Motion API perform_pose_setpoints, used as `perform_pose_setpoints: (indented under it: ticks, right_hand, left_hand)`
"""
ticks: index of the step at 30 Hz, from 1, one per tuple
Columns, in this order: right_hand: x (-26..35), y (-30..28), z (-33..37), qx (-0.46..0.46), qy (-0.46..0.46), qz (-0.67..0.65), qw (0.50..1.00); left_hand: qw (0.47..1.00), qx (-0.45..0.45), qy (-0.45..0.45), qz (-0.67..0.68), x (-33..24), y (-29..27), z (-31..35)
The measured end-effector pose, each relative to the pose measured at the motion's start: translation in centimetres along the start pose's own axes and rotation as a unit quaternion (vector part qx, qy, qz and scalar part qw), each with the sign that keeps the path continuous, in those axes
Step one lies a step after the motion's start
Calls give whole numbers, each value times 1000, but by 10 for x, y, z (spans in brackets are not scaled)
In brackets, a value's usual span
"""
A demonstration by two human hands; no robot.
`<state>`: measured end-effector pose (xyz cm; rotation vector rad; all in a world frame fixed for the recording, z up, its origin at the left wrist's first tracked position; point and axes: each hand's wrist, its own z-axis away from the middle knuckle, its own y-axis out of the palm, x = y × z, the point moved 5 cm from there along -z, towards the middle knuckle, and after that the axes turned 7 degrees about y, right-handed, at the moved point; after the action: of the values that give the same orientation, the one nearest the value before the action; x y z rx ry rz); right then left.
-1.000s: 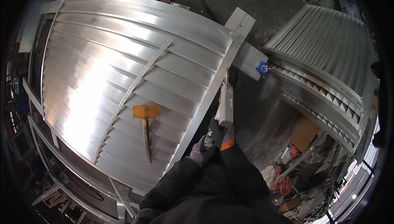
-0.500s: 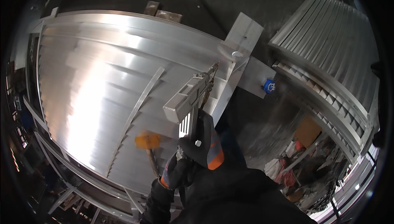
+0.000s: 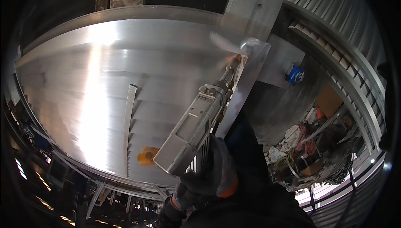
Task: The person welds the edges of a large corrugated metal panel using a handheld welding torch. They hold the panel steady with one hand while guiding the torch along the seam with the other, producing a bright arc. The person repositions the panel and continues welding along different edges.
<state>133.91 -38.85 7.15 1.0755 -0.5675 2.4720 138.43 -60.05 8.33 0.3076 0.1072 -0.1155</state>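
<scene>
Lower centre: dark-gloved right hand (image 3: 217,171) grips boxy silver tool (image 3: 190,125), now advanced to apparent working contact on slatted metal panel (image 3: 158,57); grip of shadowed left hand (image 3: 186,193) unclear.

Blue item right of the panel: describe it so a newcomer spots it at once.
Start from the big shiny metal panel filling the left and centre. Past its right edge, find the flat grey plate. At that plate's right edge sits the small, rounded blue item, set apart by its bright colour from the grey metal around.
</scene>
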Motion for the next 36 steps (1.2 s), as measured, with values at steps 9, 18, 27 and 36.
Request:
perform_pose_setpoints:
  ticks: [9, 18, 27, 36]
  right_hand:
    - [2, 5, 10, -59, -90, 89, 990]
    - [10, -10, 6, 33, -33, -76, 996]
    - [29, -15, -5, 10, -78, -90, 993]
    - [44, -17, -19, 48, -78, -217, 972]
  left_hand:
    - [1000, -19, 9, -5, 9, -5, 21]
    - [994, -15, -19, -103, -6, 4, 45]
    - [994, -25, -71, -82, -58, 46, 49]
    - [974, -138, -179, -15, -83, 72, 57]
